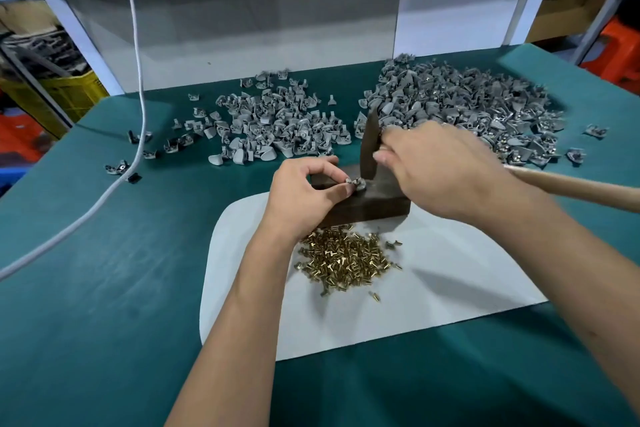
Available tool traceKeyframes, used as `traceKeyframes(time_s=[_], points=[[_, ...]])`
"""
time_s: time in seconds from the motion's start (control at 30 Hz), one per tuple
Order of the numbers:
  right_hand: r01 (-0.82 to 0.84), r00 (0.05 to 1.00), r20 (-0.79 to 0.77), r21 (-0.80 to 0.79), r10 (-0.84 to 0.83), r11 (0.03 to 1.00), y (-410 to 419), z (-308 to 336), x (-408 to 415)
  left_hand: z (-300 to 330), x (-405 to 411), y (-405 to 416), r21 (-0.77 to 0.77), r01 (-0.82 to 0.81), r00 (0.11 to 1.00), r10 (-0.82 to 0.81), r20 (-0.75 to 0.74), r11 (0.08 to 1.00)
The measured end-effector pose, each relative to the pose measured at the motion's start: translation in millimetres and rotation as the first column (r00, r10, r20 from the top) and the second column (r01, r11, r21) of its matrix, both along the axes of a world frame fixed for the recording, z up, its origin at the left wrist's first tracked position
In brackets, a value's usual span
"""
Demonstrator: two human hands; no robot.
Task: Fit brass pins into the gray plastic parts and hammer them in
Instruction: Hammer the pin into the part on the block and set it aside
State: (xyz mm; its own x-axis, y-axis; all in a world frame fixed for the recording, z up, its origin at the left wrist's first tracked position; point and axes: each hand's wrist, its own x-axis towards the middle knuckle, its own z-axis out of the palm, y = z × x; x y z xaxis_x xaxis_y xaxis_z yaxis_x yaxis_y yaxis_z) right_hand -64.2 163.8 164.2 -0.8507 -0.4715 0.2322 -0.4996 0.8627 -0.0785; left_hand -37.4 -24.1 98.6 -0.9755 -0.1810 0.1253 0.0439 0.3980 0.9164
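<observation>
Gray plastic part [357, 183] in left hand [304, 191] grip; hammer [370, 144] in right hand [440, 170] grip

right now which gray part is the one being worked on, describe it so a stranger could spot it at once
Start at the white sheet on the green table, where a dark block stands behind the heap of brass pins. On top of that block the left hand pinches one gray plastic part. It is the only gray piece on the block; all the others lie in piles farther back.
</observation>
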Motion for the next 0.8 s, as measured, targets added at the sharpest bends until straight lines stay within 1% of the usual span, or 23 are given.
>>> traceKeyframes(time_s=[0.07, 0.1, 0.13, 0.2, 0.23, 0.27, 0.3, 0.33, 0.37, 0.4, 0.43, 0.5, 0.53, 0.57, 0.6, 0.63, 0.67, 0.7, 0.73, 0.8], points=[[-0.009, 0.994, -0.108, -0.17, -0.01, 0.985, 2, 0, 1, -1, -1, 0, -0.013, 0.003, 1.0, -0.003, -0.001, 1.0], [-0.014, 0.995, -0.099, -0.222, -0.008, 0.975, 0, -2, 5, -1, -2, -1, -0.015, 0.001, 1.0, -0.001, -0.006, 1.0], [-0.009, 0.999, -0.052, -0.207, -0.002, 0.978, -4, -6, 8, -2, -3, -1, -0.01, 0.0, 1.0, 0.0, -0.007, 1.0], [0.025, 0.997, 0.071, -0.053, -0.021, 0.998, -8, -11, 11, -1, -1, 0, 0.0, 0.001, 1.0, -0.001, -0.009, 1.0], [0.027, 0.997, 0.078, 0.003, -0.027, 1.0, -5, -8, 10, -1, -1, 0, -0.005, 0.004, 1.0, -0.004, -0.012, 1.0], [0.023, 0.998, 0.055, 0.024, -0.024, 0.999, -3, -3, 6, 0, -1, 0, -0.012, 0.003, 1.0, -0.004, -0.016, 1.0], [0.011, 1.0, -0.005, 0.025, -0.011, 1.0, 0, 1, 4, 0, 0, 0, -0.016, 0.005, 1.0, -0.006, -0.017, 1.0], [-0.001, 0.996, -0.084, -0.039, -0.002, 0.999, 3, 2, 2, 0, 0, 0, -0.018, 0.007, 1.0, -0.008, -0.017, 1.0], [-0.01, 0.991, -0.131, -0.136, -0.008, 0.991, 2, 1, 4, 0, -1, -1, -0.019, 0.008, 1.0, -0.008, -0.019, 1.0], [-0.015, 0.993, -0.121, -0.205, -0.01, 0.979, -1, -1, 7, -1, -2, -1, -0.019, 0.007, 1.0, -0.007, -0.023, 1.0], [-0.008, 0.998, -0.068, -0.2, -0.006, 0.98, -5, -5, 10, -1, -2, -1, -0.014, 0.006, 1.0, -0.006, -0.026, 1.0], [0.015, 0.998, 0.069, -0.03, -0.013, 0.999, -11, -13, 11, -1, -1, 0, -0.007, 0.005, 1.0, -0.005, -0.027, 1.0], [0.021, 0.997, 0.077, 0.018, -0.022, 1.0, -10, -11, 9, 0, -1, 0, -0.011, 0.008, 1.0, -0.008, -0.026, 1.0], [0.017, 0.999, 0.05, 0.026, -0.018, 1.0, -8, -7, 5, -1, -1, 0, -0.014, 0.004, 1.0, -0.004, -0.023, 1.0], [0.0, 1.0, -0.022, 0.014, 0.0, 1.0, -5, -5, 2, -1, -1, -1, -0.014, 0.001, 1.0, -0.002, -0.016, 1.0], [-0.015, 0.994, -0.113, -0.052, 0.009, 0.999, -2, -4, 1, -1, -1, -1, -0.015, 0.003, 1.0, -0.003, -0.008, 1.0], [-0.03, 0.985, -0.171, -0.147, 0.005, 0.989, -2, -6, 2, -2, -2, -1, -0.016, 0.002, 1.0, -0.002, -0.006, 1.0], [-0.042, 0.986, -0.167, -0.205, 0.007, 0.978, -4, -7, 5, -3, -3, -2, -0.018, 0.001, 1.0, -0.001, -0.009, 1.0], [-0.042, 0.992, -0.122, -0.192, 0.019, 0.981, -8, -11, 7, -3, -3, -2, -0.016, 0.002, 1.0, -0.002, -0.011, 1.0], [-0.019, 1.0, 0.016, -0.025, 0.02, 1.0, -11, -17, 8, -2, -2, -1, -0.009, 0.01, 1.0, -0.01, -0.011, 1.0]])
